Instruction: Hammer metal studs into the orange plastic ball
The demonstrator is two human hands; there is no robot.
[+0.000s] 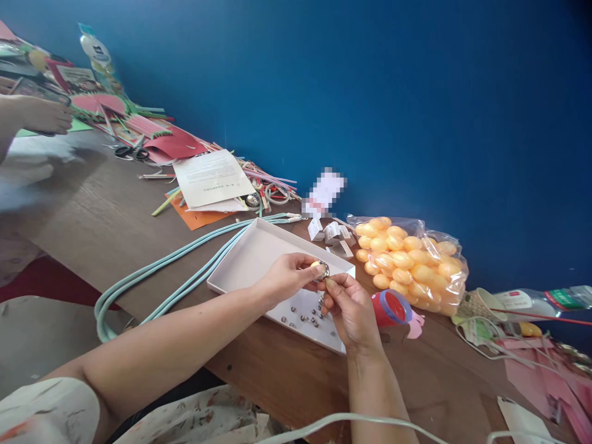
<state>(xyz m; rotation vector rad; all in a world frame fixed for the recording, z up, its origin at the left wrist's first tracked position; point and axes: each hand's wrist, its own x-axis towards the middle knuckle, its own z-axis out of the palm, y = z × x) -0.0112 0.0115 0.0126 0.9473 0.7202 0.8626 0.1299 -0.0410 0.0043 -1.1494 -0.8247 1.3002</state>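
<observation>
Centrally, the right hand and left hand, fingertips narrowed, pinch a shiny object above the white tray; metallic beads lie toward its near right corner; bagged orange balls line the desk's far edge.

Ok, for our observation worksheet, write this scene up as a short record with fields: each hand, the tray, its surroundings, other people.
Left hand: holds a small shiny object
Right hand: fingertips at that object's edge; any piece between them is hidden
Tray: white, shallow, beneath the hands; small metallic pieces inside
Left of tray: looped teal cord
Right of tray: clear bag of yellow-orange balls; red container
Background: blue wall
Other person: a hand at far left
</observation>
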